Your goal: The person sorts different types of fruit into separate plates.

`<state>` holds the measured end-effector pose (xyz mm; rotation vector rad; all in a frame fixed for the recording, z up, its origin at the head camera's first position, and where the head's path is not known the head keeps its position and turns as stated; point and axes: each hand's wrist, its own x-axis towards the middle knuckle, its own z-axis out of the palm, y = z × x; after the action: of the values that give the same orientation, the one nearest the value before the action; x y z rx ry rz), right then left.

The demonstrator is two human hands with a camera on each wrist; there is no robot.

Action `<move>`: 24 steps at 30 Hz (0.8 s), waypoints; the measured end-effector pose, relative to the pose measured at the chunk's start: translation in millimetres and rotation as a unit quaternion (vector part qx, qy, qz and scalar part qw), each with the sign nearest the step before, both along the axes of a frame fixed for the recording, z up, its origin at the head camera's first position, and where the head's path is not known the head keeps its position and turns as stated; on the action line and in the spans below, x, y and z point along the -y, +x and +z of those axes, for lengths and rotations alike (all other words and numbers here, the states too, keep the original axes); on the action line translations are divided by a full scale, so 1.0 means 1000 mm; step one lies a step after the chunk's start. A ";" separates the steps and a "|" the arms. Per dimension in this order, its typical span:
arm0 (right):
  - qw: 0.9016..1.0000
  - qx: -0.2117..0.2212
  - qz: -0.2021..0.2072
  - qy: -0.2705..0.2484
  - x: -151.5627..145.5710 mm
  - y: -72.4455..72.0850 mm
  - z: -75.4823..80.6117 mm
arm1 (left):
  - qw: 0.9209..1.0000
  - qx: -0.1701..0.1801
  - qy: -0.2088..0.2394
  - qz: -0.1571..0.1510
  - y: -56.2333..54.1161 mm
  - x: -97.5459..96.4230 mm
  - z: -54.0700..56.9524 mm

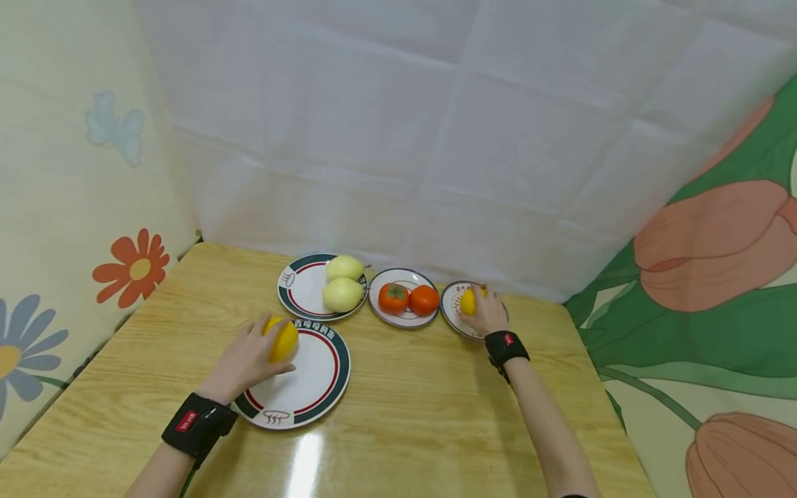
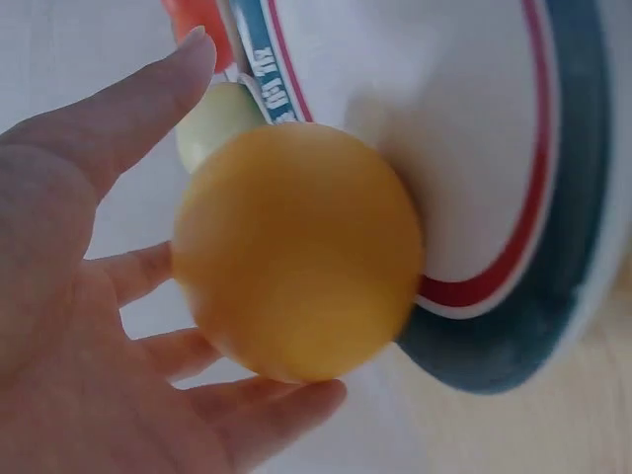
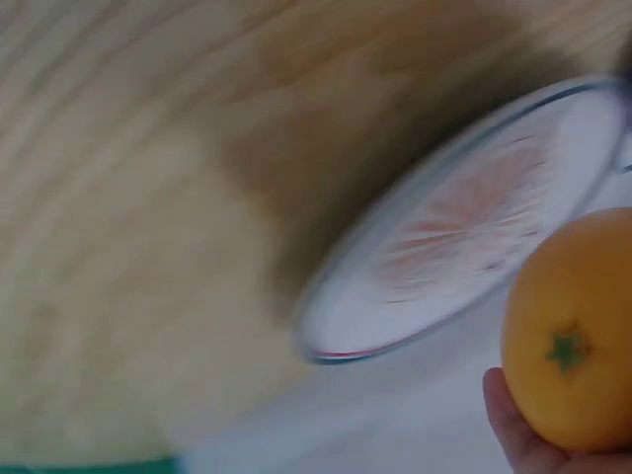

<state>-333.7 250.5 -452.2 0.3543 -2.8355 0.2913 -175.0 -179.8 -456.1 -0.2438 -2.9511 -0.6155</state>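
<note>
My left hand (image 1: pixel 245 356) is spread around an orange (image 1: pixel 285 342) at the upper left of the large green-rimmed plate (image 1: pixel 305 384). In the left wrist view, fingertips touch that orange (image 2: pixel 296 257) on one side while the thumb (image 2: pixel 163 94) stands apart from it. Whether the orange rests on the plate is hard to tell. Farther right, my right hand (image 1: pixel 492 315) grips another orange (image 1: pixel 470 302) over the small plate (image 1: pixel 453 319). The right wrist view shows this orange (image 3: pixel 573 336) with its green stem end, held above the plate (image 3: pixel 444 237); most of the hand is outside that view.
Two pale yellow-green fruits (image 1: pixel 342 295) sit on another green-rimmed plate (image 1: pixel 301 287) at the back. Beside it, a blue-rimmed plate (image 1: pixel 405 278) carries two persimmons (image 1: pixel 424 300). White cloth (image 1: pixel 398 138) hangs behind the wooden table (image 1: pixel 423 415); patterned cloths flank both sides.
</note>
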 end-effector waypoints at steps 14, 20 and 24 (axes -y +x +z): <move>0.991 0.088 -0.100 0.025 -0.049 -0.015 -0.015 | 0.998 0.019 0.057 -0.005 -0.008 0.005 -0.009; 0.996 -0.002 -0.004 0.087 -0.004 0.004 0.008 | 0.992 0.001 0.121 -0.033 -0.009 0.002 -0.002; 0.980 -0.064 0.159 0.097 0.062 0.043 0.028 | 0.988 -0.008 0.141 -0.058 -0.014 -0.019 0.009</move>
<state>-290.3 188.8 -423.8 0.8401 -2.6784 0.0499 -188.6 -160.5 -447.4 -0.3908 -2.8026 -1.0269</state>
